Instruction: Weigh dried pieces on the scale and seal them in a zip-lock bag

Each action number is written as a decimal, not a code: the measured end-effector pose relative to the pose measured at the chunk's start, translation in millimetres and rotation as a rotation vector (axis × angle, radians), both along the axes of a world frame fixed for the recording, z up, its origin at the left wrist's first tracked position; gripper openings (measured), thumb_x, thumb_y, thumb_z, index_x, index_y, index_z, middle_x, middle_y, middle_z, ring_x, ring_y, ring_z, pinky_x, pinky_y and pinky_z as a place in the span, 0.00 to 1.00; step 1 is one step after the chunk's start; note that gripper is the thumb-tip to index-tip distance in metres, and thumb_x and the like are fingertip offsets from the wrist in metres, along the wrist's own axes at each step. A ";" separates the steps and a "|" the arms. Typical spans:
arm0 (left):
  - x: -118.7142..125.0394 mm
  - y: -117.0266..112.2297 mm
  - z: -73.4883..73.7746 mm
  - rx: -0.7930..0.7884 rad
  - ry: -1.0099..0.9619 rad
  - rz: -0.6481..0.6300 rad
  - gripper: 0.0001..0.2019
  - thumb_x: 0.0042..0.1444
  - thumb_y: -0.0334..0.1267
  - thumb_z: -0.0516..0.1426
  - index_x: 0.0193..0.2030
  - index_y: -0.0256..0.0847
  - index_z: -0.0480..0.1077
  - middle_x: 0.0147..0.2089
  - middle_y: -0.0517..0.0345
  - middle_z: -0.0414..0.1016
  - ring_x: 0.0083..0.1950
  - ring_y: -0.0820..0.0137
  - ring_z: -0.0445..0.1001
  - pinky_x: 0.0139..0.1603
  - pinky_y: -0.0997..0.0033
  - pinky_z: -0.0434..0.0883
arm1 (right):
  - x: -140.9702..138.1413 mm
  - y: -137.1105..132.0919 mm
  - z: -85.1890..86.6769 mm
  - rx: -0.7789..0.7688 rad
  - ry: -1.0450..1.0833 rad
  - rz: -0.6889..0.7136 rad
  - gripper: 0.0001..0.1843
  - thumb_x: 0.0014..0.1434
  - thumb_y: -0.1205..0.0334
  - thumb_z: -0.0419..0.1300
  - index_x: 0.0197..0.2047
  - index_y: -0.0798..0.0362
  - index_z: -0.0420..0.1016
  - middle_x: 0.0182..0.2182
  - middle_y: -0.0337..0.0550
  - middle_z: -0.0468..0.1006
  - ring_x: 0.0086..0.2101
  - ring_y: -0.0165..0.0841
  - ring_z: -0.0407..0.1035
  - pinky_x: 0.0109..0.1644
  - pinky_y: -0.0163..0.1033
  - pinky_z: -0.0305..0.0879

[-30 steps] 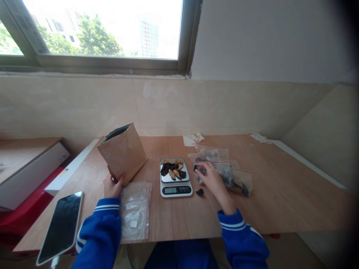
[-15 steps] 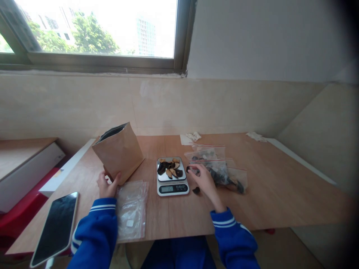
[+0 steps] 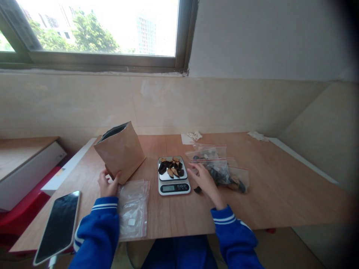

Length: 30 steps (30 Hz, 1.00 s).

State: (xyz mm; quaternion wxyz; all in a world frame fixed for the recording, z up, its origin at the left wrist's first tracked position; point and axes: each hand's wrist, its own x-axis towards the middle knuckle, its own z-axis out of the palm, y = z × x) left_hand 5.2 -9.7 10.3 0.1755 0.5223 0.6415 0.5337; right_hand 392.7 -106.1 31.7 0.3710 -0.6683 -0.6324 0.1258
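My left hand grips the lower left corner of an open brown paper bag, which leans to the left with its dark-lined mouth upward. Past the bag, a white digital kitchen scale carries several dark-and-tan dried slices on its plate. Just right of the scale, my right hand hovers with fingers stretched out and apart, and I see nothing between them. Below its fingers a loose dark piece lies on the wood. Clear zip bags with dark dried pieces lie beyond that hand.
Flat clear zip bags lie by my left sleeve. A phone with a white cable rests at the table's left edge. Crumpled tissue sits near the wall, and another pale scrap lies at the back right.
A dark piece at my right fingertips is no longer there, and those fingers have spread. My left hand stays on the paper bag. The view has shifted slightly.
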 end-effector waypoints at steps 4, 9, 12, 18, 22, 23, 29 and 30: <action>1.5 -2.9 0.6 0.087 0.028 -0.004 0.33 0.40 0.53 0.62 0.53 0.44 0.61 0.50 0.53 0.64 0.54 0.58 0.63 0.51 0.56 0.64 | 11.5 -36.5 -21.0 0.059 0.118 -0.040 0.18 0.64 0.54 0.47 0.47 0.52 0.73 0.42 0.49 0.72 0.38 0.36 0.71 0.43 0.42 0.68; 6.9 -8.6 6.7 0.234 0.095 0.014 0.42 0.38 0.49 0.65 0.60 0.44 0.54 0.60 0.48 0.58 0.54 0.58 0.64 0.52 0.52 0.64 | 9.9 -73.4 -39.2 0.073 0.152 -0.055 0.16 0.64 0.56 0.47 0.45 0.50 0.73 0.42 0.48 0.70 0.44 0.38 0.70 0.50 0.44 0.66; 9.2 -14.8 15.2 0.307 0.117 0.030 0.46 0.35 0.47 0.67 0.61 0.44 0.51 0.62 0.46 0.55 0.54 0.57 0.65 0.52 0.49 0.65 | 6.0 -79.9 -38.5 0.032 0.136 -0.056 0.15 0.64 0.57 0.48 0.46 0.50 0.73 0.43 0.48 0.68 0.43 0.38 0.70 0.49 0.44 0.67; 9.9 -40.4 37.2 0.434 0.189 0.097 0.45 0.36 0.46 0.68 0.59 0.42 0.51 0.60 0.45 0.56 0.51 0.58 0.68 0.47 0.53 0.69 | 1.7 -77.8 -36.3 0.008 0.075 -0.039 0.13 0.61 0.57 0.53 0.45 0.51 0.72 0.43 0.47 0.68 0.45 0.40 0.70 0.50 0.45 0.68; 12.7 -64.8 45.0 0.427 0.214 0.040 0.34 0.43 0.47 0.65 0.55 0.42 0.56 0.55 0.48 0.62 0.45 0.63 0.70 0.38 0.62 0.70 | -0.6 -76.5 -39.4 -0.007 0.022 -0.021 0.13 0.59 0.57 0.56 0.47 0.49 0.71 0.45 0.47 0.67 0.45 0.40 0.71 0.51 0.46 0.68; 13.7 -71.1 45.7 0.406 0.213 0.004 0.31 0.44 0.47 0.64 0.53 0.42 0.58 0.53 0.49 0.63 0.43 0.64 0.71 0.35 0.64 0.70 | -1.1 -76.0 -40.0 -0.014 0.011 -0.022 0.13 0.59 0.58 0.56 0.46 0.49 0.71 0.45 0.47 0.67 0.45 0.40 0.71 0.51 0.46 0.68; 22.0 -100.1 34.8 0.087 0.425 -0.482 0.12 0.58 0.46 0.54 0.45 0.43 0.68 0.40 0.54 0.72 0.40 0.65 0.73 0.40 0.62 0.73 | -1.8 -74.6 -41.2 0.002 -0.007 -0.047 0.11 0.60 0.59 0.54 0.44 0.50 0.72 0.43 0.47 0.69 0.43 0.40 0.71 0.48 0.45 0.69; 23.7 -101.9 29.8 0.054 0.484 -0.559 0.13 0.58 0.46 0.54 0.46 0.44 0.69 0.42 0.54 0.73 0.42 0.64 0.73 0.43 0.60 0.73 | -1.6 -74.8 -41.4 0.008 -0.008 -0.048 0.11 0.60 0.58 0.53 0.44 0.49 0.72 0.43 0.47 0.70 0.43 0.40 0.71 0.48 0.45 0.69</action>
